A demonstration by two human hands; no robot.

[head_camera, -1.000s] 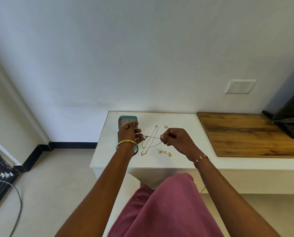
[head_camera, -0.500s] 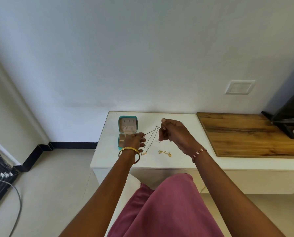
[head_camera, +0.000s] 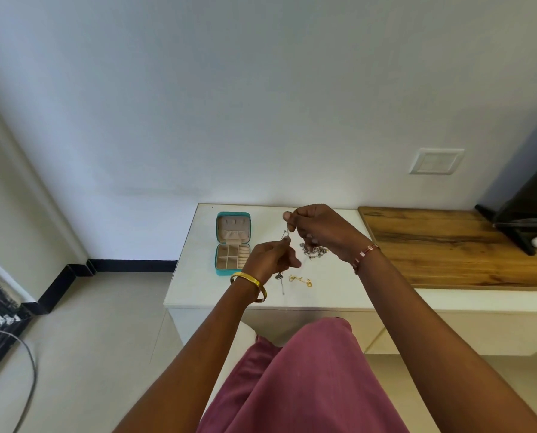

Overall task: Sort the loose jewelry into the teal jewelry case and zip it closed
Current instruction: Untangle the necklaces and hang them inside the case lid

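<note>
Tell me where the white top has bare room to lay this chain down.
Bare white top lies left of the teal jewelry case, and right of the gold jewelry up to the wooden board. It is crowded mid-table: silver jewelry pile, both hands and the chain.

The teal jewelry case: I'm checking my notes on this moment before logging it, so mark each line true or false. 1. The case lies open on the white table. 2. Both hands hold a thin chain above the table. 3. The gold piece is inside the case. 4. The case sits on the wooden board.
1. True: the teal jewelry case lies open on the white table.
2. True: the left hand and right hand pinch a thin chain.
3. False: the gold piece lies on the table.
4. False: the wooden board is at the right, apart from the case.
</note>
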